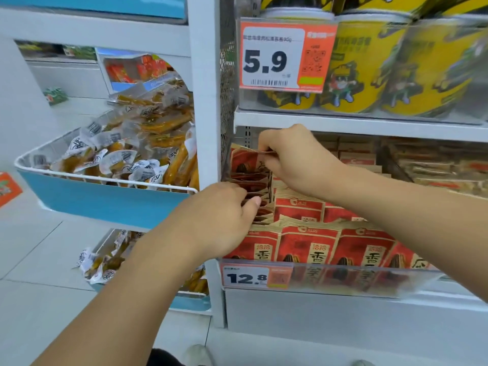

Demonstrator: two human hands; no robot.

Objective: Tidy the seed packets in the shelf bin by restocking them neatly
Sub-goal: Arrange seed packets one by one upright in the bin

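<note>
Head view: both hands are seen at the left end of the seed bin (327, 280), w/ packets stood in rows inside it.

Right hand (295, 162): fingers are curled and pinched on the top edge of a red packet (244, 161), held upright at the back-left of the bin, hard against the mesh side panel (227, 101). Grip is closed tight on that edge; thumb can't be made out.

Left hand (221, 217): set below and nearer than the right-hand grip, fingers curled into the left column of packets (260, 196), thumb tip pressed on their tops. Which packet is held can't be told, but the grip is closed on the stack.

Right of both grips, more red packets (311, 243) are stood face-out in the front row, behind the clear bin front. A 12.8 price tag (253, 278) is clipped just below the left-hand grip.

Above the right-hand grip: shelf w/ yellow tubs (364, 67) and a 5.9 tag (285, 52).

Left of the grips, past the white post (204, 88), a blue basket (105, 199) of snack sticks is hung; a 2nd basket (190, 301) is seen lower down.
</note>
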